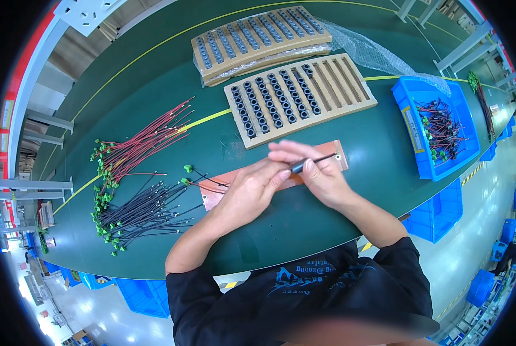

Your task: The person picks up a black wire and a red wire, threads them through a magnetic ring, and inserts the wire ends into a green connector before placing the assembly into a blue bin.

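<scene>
Right grip: your right grip (327, 181) is clamped on the dark cylinder (297, 167), thumb over its right end and fingers stretched out behind it.
Left grip: your left grip (249, 190) is curled at the cylinder's other end, thumb tip against it; the remaining fingertips are hidden, so you cannot tell how firmly they close.
Dark cylinder: it sits between your two hands, above the copper-coloured plate (211, 197), tilted up toward the right.
Black lead (326, 157): it runs from the cylinder's right end past your right thumb, its metal tip over the plate's right end.
Loose leads: two thin leads with green connectors (188, 168) stick out left of your left hand and cross the plate's left part.
Red wires (148, 144): a fanned bundle lies to your left on the green worktop (269, 248).
Black wires (142, 213): another bundle lies just nearer to you, green ends at the left.
Near tray (327, 119): beyond the plate, tan, dark rings filling its left rows, bare grooves at the right.
Far tray (258, 53): behind it, filled with rows of grey pieces, bubble wrap (373, 55) trailing off to the right.
Blue bin (428, 169): on your right, holding tangled wired parts (442, 130).
</scene>
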Available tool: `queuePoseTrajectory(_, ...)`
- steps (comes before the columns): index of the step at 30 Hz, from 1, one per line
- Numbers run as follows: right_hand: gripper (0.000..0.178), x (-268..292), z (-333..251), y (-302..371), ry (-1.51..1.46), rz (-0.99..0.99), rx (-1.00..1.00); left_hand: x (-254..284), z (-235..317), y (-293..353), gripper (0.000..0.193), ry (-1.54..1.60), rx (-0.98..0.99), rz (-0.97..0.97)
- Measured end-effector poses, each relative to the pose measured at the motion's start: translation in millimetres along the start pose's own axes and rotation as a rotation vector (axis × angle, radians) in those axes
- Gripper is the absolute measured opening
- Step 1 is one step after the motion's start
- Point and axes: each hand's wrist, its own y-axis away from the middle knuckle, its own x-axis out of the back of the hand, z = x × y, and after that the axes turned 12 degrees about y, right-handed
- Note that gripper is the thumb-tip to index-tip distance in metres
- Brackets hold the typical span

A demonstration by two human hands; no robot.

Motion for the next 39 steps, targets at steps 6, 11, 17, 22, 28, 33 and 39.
queuePoseTrajectory(6,0.053,3,-4,4,0.242,0.248,0.099,27,20,15,0.023,-0.146,-0.063,-0.038)
queuePoseTrajectory(11,0.041,30,-21,3,-0.301,0.28,0.163,49,23,25,0.019,-0.304,-0.097,-0.012)
queuePoseTrajectory(17,0.04,-37,-16,0,-0.156,-0.013,-0.111,30,23,27,0.012,-0.245,-0.12,-0.058)
queuePoseTrajectory(22,0.037,-23,-7,-4,-0.051,0.114,-0.026,70,11,59,0.013,-0.363,-0.119,-0.079)
queuePoseTrajectory(28,0.036,-57,11,-12,-0.02,-0.14,-0.115,69,-6,84,0.018,-0.097,0.125,0.033)
queuePoseTrajectory(33,0.034,-65,41,-14,0.02,-0.041,-0.161,104,-44,113,0.026,0.453,0.337,0.192)
queuePoseTrajectory(39,0.034,-61,55,-19,0.102,-0.017,-0.172,99,-66,117,0.022,0.543,0.287,0.262)
